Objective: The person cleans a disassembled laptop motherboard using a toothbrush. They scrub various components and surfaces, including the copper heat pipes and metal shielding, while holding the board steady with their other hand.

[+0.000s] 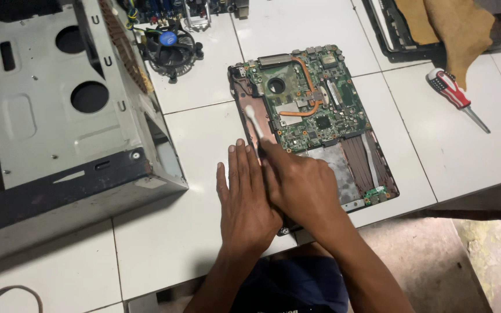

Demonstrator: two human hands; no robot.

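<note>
The right hand [300, 185] grips a slim white brush [254, 123] pointing to eleven o'clock over the green laptop circuit board [314, 110], while the left hand [244, 197] lies flat, fingers spread narrow, at its nine o'clock.

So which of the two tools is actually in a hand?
The white brush, held by the right hand over the circuit board. The red-handled screwdriver lies untouched on the table.

Single head-worn view, looking steeply down and forward from close above a white tiled table [192, 232]. Both forearms entering from the bottom edge; laptop board [314, 116] near centre, metal computer case [59, 98] at left, table's near edge cutting the lower right.
</note>
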